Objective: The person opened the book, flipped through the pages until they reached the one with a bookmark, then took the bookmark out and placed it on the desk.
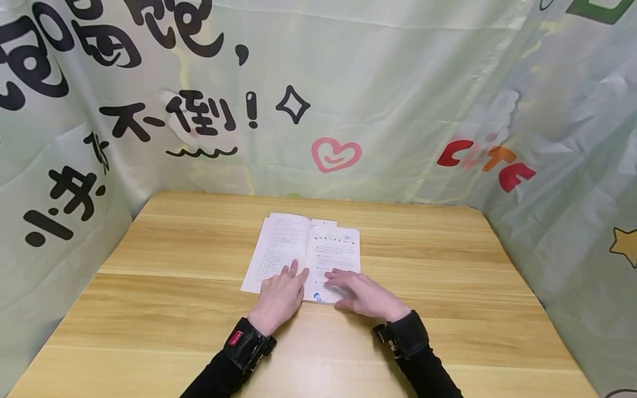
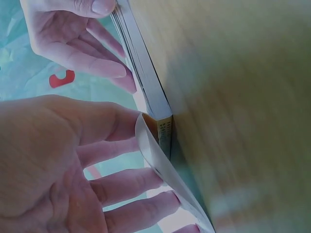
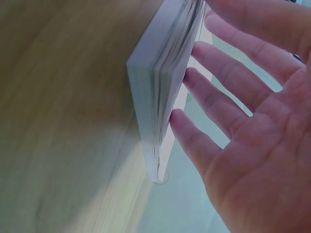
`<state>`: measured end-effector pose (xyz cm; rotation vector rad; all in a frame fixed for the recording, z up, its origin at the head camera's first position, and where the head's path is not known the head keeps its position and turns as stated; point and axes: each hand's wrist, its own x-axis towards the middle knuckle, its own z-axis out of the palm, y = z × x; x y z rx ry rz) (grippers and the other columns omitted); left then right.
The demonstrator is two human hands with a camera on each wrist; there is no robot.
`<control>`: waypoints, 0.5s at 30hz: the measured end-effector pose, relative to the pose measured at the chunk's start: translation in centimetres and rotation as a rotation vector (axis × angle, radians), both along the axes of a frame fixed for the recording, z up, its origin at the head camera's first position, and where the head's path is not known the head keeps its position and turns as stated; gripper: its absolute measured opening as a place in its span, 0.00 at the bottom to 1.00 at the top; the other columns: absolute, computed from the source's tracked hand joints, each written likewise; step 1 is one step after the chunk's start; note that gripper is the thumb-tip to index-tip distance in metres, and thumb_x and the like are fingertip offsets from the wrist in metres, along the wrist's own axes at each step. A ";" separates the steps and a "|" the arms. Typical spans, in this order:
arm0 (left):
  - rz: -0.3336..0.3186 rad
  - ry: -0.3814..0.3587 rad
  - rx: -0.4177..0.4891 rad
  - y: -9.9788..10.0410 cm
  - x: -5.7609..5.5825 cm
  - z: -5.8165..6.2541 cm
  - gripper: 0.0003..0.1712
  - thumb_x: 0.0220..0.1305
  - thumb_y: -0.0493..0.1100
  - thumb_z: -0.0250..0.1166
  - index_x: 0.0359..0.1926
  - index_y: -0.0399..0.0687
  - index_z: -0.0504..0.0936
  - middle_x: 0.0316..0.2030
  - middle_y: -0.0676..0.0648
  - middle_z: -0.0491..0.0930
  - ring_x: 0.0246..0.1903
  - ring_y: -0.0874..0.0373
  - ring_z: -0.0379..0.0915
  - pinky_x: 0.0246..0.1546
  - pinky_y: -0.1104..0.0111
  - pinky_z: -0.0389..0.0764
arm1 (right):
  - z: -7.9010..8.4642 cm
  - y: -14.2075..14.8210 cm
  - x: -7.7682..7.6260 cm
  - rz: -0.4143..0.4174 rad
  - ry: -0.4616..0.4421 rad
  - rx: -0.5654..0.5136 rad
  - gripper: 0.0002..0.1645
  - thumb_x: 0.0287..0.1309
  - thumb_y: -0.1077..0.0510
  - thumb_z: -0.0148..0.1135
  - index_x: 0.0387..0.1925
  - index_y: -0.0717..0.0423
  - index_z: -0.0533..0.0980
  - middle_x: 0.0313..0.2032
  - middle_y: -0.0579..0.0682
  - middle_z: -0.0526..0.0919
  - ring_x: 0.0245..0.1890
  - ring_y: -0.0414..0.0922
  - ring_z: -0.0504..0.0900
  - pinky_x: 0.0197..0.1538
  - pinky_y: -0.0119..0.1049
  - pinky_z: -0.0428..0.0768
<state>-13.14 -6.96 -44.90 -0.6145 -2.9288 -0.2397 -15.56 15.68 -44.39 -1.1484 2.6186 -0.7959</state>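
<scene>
An open paperback book [image 1: 332, 249] lies on the wooden table, printed pages facing up. My left hand [image 1: 278, 297] rests on the lower part of the left page beside the spine, fingers extended. In the left wrist view, those fingers touch the left page [image 2: 167, 167], which bows up at the spine. On the lower right page lies my right hand [image 1: 367, 294], fingers spread and slightly bent. The right wrist view shows its fingertips on the page surface and the thick block of page edges [image 3: 146, 92]. Neither hand grips anything.
The wooden table [image 1: 174, 315] extends around the book on all sides. A pale printed cloth [image 1: 398, 83] with black lettering, a pink heart and coloured letters hangs behind and along both sides. Part of a page or slip [image 1: 324, 223] sticks out above the right page.
</scene>
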 end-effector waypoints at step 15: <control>-0.011 -0.016 -0.003 -0.1 0.1 0.1 0.21 0.64 0.43 0.59 0.58 0.48 0.79 0.60 0.35 0.73 0.47 0.37 0.76 0.27 0.47 0.83 | 0.6 0.0 0.1 -0.012 0.001 0.030 0.15 0.55 0.56 0.66 0.44 0.57 0.84 0.59 0.56 0.77 0.61 0.52 0.70 0.62 0.51 0.70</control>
